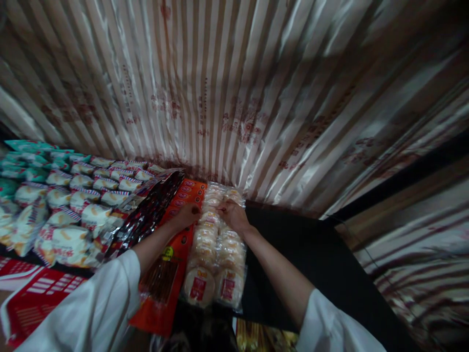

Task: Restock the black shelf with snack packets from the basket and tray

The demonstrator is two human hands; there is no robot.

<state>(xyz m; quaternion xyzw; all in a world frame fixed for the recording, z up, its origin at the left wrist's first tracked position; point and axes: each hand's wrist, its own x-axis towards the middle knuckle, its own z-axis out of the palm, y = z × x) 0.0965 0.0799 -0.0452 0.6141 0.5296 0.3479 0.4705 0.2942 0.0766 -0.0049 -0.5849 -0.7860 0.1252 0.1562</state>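
Two rows of clear-wrapped round crackers, in overlapping packets (pixel 205 234), run away from me on a black tabletop (pixel 282 244). My left hand (pixel 187 215) is closed in a pinch at the left edge of one packet in the far part of the left row. From the other side my right hand (pixel 234 216) reaches over the right row, its fingertips pinched at that same packet's right edge. The nearest packets (pixel 199 287) show red labels. Orange packs (pixel 179 225) of thin brown sticks lie under my left forearm, beside the rows.
Left of the orange packs are dark glossy packets (pixel 152 208), then several rows of white snack bags (pixel 69 239) and green bags (pixel 32 156). A striped printed plastic sheet (pixel 220 98) hangs behind. Red baskets (pixel 40 303) stand at lower left; yellowish packs (pixel 264 337) lie below the front edge.
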